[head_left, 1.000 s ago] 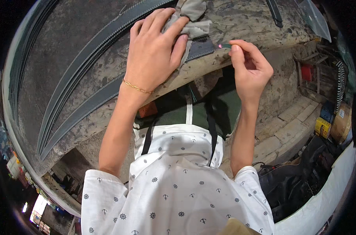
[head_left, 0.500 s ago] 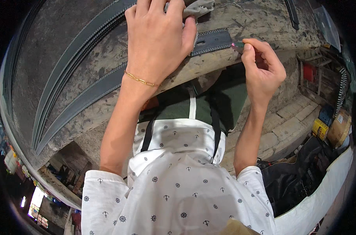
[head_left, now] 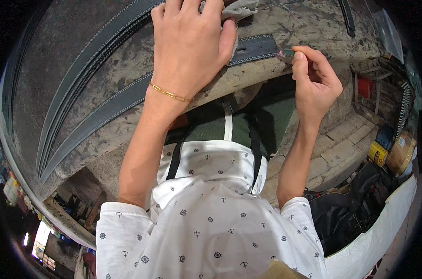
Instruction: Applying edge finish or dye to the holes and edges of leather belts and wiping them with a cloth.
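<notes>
A dark leather belt strap [head_left: 260,48] with pale stitched edges lies along the worn work surface, a slot near its squared end. Over this strap is my left hand [head_left: 190,44], wearing a gold chain bracelet; its thumb presses a crumpled grey cloth [head_left: 246,10], and the fingertips run past the upper edge of the picture. Just off the strap's end, my right hand [head_left: 317,86] pinches a small dark green stick [head_left: 288,52] between thumb and forefinger. The stick's tip shows a pinkish glint close to the end of the leather. Its other end is hidden in my fingers.
Several more stitched straps [head_left: 88,79] curve in a bundle on the left. Another dark strap end [head_left: 347,21] lies at the far right, near a clear plastic sheet [head_left: 388,35]. Lower right are a yellow box [head_left: 378,154], a tape roll [head_left: 401,152] and black material [head_left: 346,211].
Both hands have shifted slightly right, the strap's end and cloth along with them. The stick's tip stays close to the strap's end.
</notes>
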Demonstrator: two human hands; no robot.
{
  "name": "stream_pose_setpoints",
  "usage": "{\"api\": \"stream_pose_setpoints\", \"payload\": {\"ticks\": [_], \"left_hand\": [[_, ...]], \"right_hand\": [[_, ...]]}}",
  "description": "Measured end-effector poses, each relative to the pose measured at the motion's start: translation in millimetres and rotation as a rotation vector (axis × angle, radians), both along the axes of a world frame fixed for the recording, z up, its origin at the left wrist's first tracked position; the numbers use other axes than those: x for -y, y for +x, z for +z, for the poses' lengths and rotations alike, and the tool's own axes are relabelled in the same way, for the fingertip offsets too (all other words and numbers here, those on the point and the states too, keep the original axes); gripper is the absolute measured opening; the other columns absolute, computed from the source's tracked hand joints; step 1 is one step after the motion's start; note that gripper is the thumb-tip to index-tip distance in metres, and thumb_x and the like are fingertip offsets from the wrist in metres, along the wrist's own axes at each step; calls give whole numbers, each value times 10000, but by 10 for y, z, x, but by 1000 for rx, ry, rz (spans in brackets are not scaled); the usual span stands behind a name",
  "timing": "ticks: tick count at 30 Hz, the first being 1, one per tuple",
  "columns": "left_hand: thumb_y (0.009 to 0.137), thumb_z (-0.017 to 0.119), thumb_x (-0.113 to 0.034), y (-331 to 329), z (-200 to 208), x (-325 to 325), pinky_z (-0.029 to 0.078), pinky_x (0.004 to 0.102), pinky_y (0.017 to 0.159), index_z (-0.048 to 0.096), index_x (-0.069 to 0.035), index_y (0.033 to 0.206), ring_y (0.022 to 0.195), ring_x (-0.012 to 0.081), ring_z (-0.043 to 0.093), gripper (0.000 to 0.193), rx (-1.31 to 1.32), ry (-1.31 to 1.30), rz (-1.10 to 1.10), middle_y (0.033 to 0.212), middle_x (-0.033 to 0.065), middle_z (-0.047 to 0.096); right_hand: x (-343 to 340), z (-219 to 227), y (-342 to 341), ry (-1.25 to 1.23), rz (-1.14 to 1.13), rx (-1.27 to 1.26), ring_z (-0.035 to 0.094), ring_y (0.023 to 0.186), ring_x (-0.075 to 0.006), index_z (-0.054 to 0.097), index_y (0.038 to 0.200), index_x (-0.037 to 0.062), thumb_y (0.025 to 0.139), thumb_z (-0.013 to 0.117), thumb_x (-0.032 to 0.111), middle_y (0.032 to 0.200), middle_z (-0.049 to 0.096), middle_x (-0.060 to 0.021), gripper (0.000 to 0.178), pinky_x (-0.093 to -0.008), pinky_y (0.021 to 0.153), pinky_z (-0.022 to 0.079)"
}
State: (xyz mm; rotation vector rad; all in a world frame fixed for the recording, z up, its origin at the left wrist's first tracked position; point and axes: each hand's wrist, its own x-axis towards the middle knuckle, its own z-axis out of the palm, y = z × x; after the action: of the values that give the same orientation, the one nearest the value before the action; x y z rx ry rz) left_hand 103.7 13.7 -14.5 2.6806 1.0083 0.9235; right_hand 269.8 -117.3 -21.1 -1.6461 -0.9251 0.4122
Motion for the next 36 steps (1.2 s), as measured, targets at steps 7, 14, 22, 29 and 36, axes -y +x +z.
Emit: {"api": "stream_pose_setpoints", "payload": {"ticks": [7, 14, 22, 29, 36], "left_hand": [[802, 679, -134, 5, 3, -1, 409, 457, 889, 606, -21, 947, 1036, 336, 524, 197, -11, -6, 6, 1001, 139, 566], [792, 689, -123, 2, 15, 2, 409, 458, 898, 608, -21, 953, 1041, 339, 527, 208, 11, -15, -7, 1029, 143, 572], [690, 720, 106, -5, 37, 89, 560, 395, 755, 695, -46, 1104, 931, 340, 679, 442, 307, -124, -410, 1106, 131, 676], [772, 781, -109, 103, 42, 229, 501, 419, 893, 692, -80, 1150, 1106, 298, 604, 390, -10, -138, -544, 1188, 102, 633], [774, 826, -176, 137, 32, 244, 492, 423, 859, 653, -45, 962, 1050, 320, 599, 287, 18, -114, -522, 1127, 114, 628]], "right_hand": [[-9, -17, 11, -1, 33, 119, 562, 666, -44, 746, 955, -28, 856, 707, -51, 792, 672, -12, 109, -197, 609, 454], [-16, -14, 15, 14, 30, 117, 561, 651, -48, 746, 953, -27, 866, 704, -47, 783, 672, -8, 99, -198, 599, 453], [180, 28, 303, 165, 45, -464, 614, 684, -96, 713, 1121, -53, 980, 674, 67, 858, 712, -86, 190, -249, 627, 502], [674, -47, 760, 300, 48, -697, 603, 754, -142, 667, 1184, -54, 1021, 635, 115, 986, 687, -136, 237, -269, 635, 515], [665, -67, 687, 133, -16, -627, 717, 766, -195, 658, 1163, -59, 1033, 611, 132, 966, 723, -162, 235, -252, 632, 584]]}}
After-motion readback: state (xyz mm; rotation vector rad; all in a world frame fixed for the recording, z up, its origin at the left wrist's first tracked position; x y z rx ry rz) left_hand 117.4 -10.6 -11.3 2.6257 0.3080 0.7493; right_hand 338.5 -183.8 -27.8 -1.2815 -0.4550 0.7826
